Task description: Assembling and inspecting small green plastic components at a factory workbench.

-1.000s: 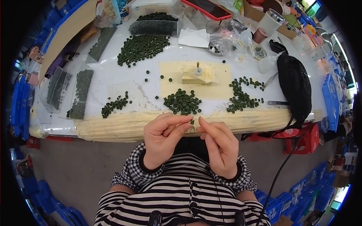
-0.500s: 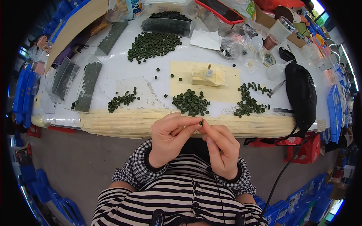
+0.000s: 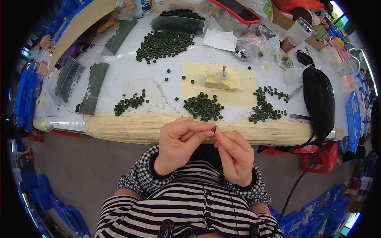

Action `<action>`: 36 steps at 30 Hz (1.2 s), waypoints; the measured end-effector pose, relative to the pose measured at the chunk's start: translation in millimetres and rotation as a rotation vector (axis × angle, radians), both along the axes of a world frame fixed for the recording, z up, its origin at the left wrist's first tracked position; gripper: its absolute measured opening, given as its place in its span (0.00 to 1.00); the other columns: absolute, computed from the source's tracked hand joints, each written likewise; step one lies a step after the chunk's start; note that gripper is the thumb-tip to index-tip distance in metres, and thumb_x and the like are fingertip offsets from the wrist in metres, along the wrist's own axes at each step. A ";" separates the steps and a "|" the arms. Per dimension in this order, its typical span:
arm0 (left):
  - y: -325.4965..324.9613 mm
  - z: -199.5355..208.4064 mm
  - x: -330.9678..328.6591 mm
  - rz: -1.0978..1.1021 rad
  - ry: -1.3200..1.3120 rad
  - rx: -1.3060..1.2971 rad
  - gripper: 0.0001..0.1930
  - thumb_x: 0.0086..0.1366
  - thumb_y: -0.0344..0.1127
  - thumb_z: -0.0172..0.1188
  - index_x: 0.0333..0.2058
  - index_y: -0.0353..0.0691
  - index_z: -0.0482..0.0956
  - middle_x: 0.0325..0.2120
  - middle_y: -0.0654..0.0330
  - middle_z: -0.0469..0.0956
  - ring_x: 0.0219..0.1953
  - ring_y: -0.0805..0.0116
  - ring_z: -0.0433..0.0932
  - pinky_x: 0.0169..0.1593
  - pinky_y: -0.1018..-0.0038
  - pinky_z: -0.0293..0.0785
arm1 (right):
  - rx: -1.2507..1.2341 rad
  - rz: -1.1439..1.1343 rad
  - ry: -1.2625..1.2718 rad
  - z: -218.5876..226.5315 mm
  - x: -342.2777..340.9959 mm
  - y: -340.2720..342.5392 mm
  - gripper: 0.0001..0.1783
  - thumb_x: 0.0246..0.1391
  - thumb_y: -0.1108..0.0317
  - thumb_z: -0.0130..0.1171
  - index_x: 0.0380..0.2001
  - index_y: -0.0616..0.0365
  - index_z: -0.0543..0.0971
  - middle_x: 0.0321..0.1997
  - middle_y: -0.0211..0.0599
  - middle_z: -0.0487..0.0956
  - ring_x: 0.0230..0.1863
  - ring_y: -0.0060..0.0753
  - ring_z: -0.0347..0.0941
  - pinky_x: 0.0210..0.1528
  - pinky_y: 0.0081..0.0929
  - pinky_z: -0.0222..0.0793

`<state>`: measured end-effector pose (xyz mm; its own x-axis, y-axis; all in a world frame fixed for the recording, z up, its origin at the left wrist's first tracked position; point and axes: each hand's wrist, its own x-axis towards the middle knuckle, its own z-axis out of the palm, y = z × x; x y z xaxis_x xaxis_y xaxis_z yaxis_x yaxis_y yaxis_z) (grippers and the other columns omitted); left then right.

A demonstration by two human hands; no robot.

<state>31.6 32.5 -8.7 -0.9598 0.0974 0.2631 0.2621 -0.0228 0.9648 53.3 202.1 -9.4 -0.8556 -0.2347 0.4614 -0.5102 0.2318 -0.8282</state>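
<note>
In front of my body, just off the table's near edge, both hands meet fingertip to fingertip. My left hand (image 3: 178, 142) pinches a small dark green round piece (image 3: 213, 129) between thumb and forefinger. Against its other side press the fingers of my right hand (image 3: 235, 154). Just beyond lies a heap of like green pieces (image 3: 203, 107). A smaller pile (image 3: 130, 104) is to its left, and a loose, curving pile (image 3: 265, 111) to its right. Behind the middle heap, a tape-wrapped block (image 3: 222, 79) carries a short upright brass-coloured pin.
A large spread of green pieces (image 3: 164, 45) lies farther back before a clear bin (image 3: 178, 24). Clear trays (image 3: 94, 89) stand at left. At right are a black mesh bag (image 3: 318, 101) and tweezers (image 3: 295, 92). A red-edged phone (image 3: 240, 12) rests at the back. Padding (image 3: 131, 129) lines the near edge.
The view has shifted slightly, so the table's things sit a little farther right. The small green piece shows turned more upright between my fingertips; both hands keep their pinch.
</note>
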 end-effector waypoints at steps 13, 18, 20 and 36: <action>-6.6 -1.0 0.4 0.008 0.025 -0.032 0.11 0.54 0.23 0.65 0.38 0.38 0.83 0.13 0.74 0.55 0.18 0.83 0.54 0.23 0.83 0.51 | -0.015 -0.019 0.039 -0.5 0.7 -1.4 0.21 0.48 0.86 0.53 0.48 0.66 0.77 0.36 0.43 0.79 0.32 0.32 0.73 0.34 0.20 0.69; -8.5 2.5 1.5 0.001 0.094 -0.077 0.11 0.53 0.23 0.66 0.37 0.39 0.84 0.12 0.72 0.58 0.17 0.82 0.55 0.22 0.82 0.51 | -0.046 0.025 0.006 2.6 1.6 -0.5 0.21 0.49 0.86 0.53 0.49 0.65 0.77 0.37 0.43 0.78 0.33 0.32 0.74 0.35 0.20 0.69; -7.2 4.3 1.2 0.012 0.145 -0.108 0.11 0.53 0.23 0.66 0.37 0.40 0.84 0.12 0.71 0.59 0.17 0.82 0.55 0.22 0.82 0.51 | -0.062 0.049 -0.005 3.6 1.2 2.4 0.22 0.49 0.86 0.52 0.50 0.65 0.76 0.38 0.43 0.78 0.33 0.31 0.74 0.35 0.20 0.70; -5.2 -2.0 -7.4 0.000 0.064 -0.131 0.10 0.53 0.23 0.66 0.36 0.40 0.84 0.12 0.72 0.56 0.17 0.82 0.54 0.23 0.81 0.51 | -0.092 0.081 -0.115 -3.9 -3.0 7.6 0.22 0.52 0.85 0.51 0.52 0.64 0.75 0.41 0.43 0.78 0.39 0.32 0.75 0.40 0.20 0.71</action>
